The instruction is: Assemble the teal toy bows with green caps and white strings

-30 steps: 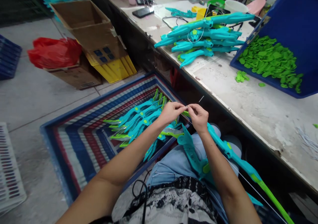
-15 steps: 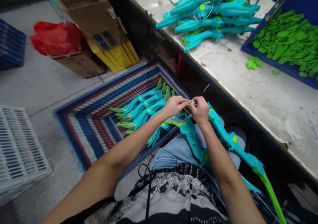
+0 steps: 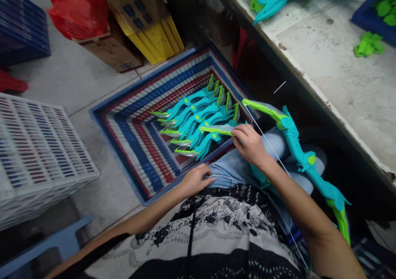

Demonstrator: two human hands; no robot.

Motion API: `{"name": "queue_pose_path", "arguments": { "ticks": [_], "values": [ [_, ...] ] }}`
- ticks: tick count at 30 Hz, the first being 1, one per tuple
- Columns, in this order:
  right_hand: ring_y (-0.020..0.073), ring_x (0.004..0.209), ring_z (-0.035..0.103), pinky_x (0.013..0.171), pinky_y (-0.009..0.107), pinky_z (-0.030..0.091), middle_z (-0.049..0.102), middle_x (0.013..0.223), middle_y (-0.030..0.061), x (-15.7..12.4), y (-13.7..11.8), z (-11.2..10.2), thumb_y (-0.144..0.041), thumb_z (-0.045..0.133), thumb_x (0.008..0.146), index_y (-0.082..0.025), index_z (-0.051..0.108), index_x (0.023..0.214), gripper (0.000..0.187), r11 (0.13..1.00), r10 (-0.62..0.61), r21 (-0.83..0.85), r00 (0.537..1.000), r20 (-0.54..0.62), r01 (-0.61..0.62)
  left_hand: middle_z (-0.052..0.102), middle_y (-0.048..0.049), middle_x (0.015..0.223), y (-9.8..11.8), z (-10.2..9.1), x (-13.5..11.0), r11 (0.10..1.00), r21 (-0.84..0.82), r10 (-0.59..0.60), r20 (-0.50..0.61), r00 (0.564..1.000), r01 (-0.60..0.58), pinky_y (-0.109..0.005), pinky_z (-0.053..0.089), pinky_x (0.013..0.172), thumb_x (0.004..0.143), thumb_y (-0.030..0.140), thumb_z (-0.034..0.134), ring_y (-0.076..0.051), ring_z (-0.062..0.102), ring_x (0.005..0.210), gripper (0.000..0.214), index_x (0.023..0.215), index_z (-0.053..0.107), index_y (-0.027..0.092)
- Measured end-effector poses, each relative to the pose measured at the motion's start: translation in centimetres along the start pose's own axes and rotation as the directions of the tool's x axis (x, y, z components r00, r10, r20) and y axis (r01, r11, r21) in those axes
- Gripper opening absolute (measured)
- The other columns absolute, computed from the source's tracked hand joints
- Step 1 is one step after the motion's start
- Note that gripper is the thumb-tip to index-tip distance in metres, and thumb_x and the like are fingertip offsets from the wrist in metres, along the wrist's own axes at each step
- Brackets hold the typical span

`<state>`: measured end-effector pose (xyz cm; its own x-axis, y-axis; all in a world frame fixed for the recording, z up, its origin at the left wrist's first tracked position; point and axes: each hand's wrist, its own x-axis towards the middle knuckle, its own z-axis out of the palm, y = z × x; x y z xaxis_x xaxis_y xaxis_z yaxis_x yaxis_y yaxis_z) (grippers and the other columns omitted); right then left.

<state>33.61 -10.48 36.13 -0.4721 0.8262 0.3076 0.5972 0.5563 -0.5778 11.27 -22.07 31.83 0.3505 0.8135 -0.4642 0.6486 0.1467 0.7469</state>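
My right hand [image 3: 252, 145] is closed around a toy bow's lime-green limb [image 3: 216, 129], whose tip points left over the crate. The rest of that turquoise bow lies partly hidden beneath my forearm, on my lap. Beside my waist, my left hand [image 3: 194, 182] pinches a thin white string [image 3: 227, 178] that runs right toward my lap. A second toy bow [image 3: 297, 143], turquoise with green limbs, rests across my knees on the right. Its own bowstring [image 3: 269, 143] stretches from the upper tip and passes behind my right forearm.
Several finished-looking toy bows [image 3: 198, 114] lie in a crate lined with striped cloth [image 3: 123, 147]. A white basket [image 3: 46, 147] stands left, a red bag [image 3: 78, 13] and yellow bin [image 3: 157, 39] behind. The workbench [image 3: 328, 60] edge runs along the right, holding green pieces [image 3: 368, 43].
My hands have separated: the left moved down toward my waist with a string, the right now grips the bow limb. The strung bow on my knees shows its upper limb. The view shifted downward.
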Motion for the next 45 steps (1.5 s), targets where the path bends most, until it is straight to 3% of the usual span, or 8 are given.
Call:
{"name": "queue_pose_path", "arguments": {
  "ticks": [5,8,14,17,25,30,35,45],
  "values": [
    [0.0282,0.107,0.051,0.094,0.045,0.043,0.059,0.113,0.0153,-0.5,1.8,2.3,-0.025,0.054,0.088,-0.016,0.061,0.112,0.026,0.985,0.088,-0.159,0.991,0.103,-0.071,0.059,-0.0030,0.071,0.2,-0.7,1.0,1.000,-0.012,0.028,0.146,0.989,-0.026,-0.028,0.038,0.066,0.074,0.037,0.060,-0.018,0.054,0.069,0.019,0.065,0.059,0.020],
    [0.0302,0.107,0.052,0.101,0.050,0.037,0.059,0.114,0.0172,-0.4,2.3,3.2,-0.031,0.065,0.082,-0.013,0.054,0.124,0.047,0.954,0.146,-0.286,0.974,0.173,-0.092,0.060,-0.0026,0.067,1.3,-2.0,1.8,0.943,-0.324,-0.029,0.162,0.986,0.081,-0.028,0.040,0.065,0.069,0.042,0.064,-0.018,0.053,0.066,0.025,0.060,0.058,0.020],
    [0.0276,0.095,0.061,0.099,0.048,0.037,0.066,0.101,0.0171,0.3,1.4,3.7,-0.010,0.051,0.085,-0.011,0.053,0.130,0.046,0.894,0.274,-0.428,0.919,0.285,-0.134,0.061,-0.0032,0.066,7.8,-1.6,2.4,0.119,-0.942,0.138,0.330,0.934,0.315,-0.042,0.047,0.082,0.068,0.036,0.067,-0.021,0.061,0.073,0.031,0.055,0.045,0.019],
    [0.0258,0.096,0.063,0.092,0.042,0.045,0.068,0.107,0.0134,0.4,1.4,3.1,-0.009,0.055,0.079,-0.015,0.053,0.131,0.052,0.944,0.311,-0.210,0.896,0.317,-0.253,0.050,0.0018,0.057,10.3,-0.6,3.0,-0.045,-0.939,0.247,0.321,0.914,0.341,-0.038,0.050,0.072,0.068,0.042,0.072,-0.014,0.053,0.057,0.036,0.055,0.049,0.017],
    [0.0216,0.098,0.067,0.085,0.035,0.053,0.071,0.106,0.0068,-0.7,3.3,0.9,-0.021,0.067,0.067,-0.015,0.062,0.119,0.052,0.567,0.303,0.635,0.849,0.432,-0.525,0.059,0.0007,0.055,10.2,-0.4,3.2,0.186,-0.934,0.204,0.342,0.917,0.306,-0.030,0.047,0.057,0.058,0.038,0.085,-0.016,0.060,0.053,0.039,0.084,0.065,0.016],
    [0.0190,0.082,0.068,0.076,0.031,0.053,0.073,0.095,0.0060,-1.5,3.3,-0.6,-0.026,0.071,0.067,-0.015,0.068,0.108,0.042,0.381,0.373,0.696,0.790,0.487,-0.609,0.050,0.0047,0.047,10.3,-4.3,4.5,0.250,-0.968,-0.023,-0.035,0.999,-0.028,-0.019,0.030,0.042,0.061,0.038,0.082,-0.004,0.037,0.039,0.031,0.068,0.062,0.015],
    [0.0170,0.077,0.067,0.072,0.029,0.052,0.072,0.097,0.0063,-2.3,3.1,-0.6,-0.030,0.073,0.067,-0.017,0.069,0.107,0.043,0.293,0.424,0.697,0.743,0.518,-0.654,0.054,0.0028,0.050,11.6,-8.1,8.1,0.588,-0.751,-0.091,-0.429,0.899,-0.299,-0.021,0.024,0.041,0.065,0.036,0.075,-0.006,0.037,0.042,0.023,0.069,0.068,0.014],
    [0.0192,0.082,0.067,0.077,0.032,0.052,0.073,0.095,0.0045,-2.2,3.4,0.0,-0.033,0.077,0.063,-0.020,0.070,0.105,0.044,0.275,0.457,0.700,0.730,0.508,-0.659,0.055,0.0028,0.053,12.5,-7.9,11.4,0.789,-0.472,0.064,-0.573,0.817,-0.392,-0.021,0.035,0.048,0.073,0.033,0.063,-0.009,0.046,0.050,0.020,0.070,0.068,0.014]
  ]
}}
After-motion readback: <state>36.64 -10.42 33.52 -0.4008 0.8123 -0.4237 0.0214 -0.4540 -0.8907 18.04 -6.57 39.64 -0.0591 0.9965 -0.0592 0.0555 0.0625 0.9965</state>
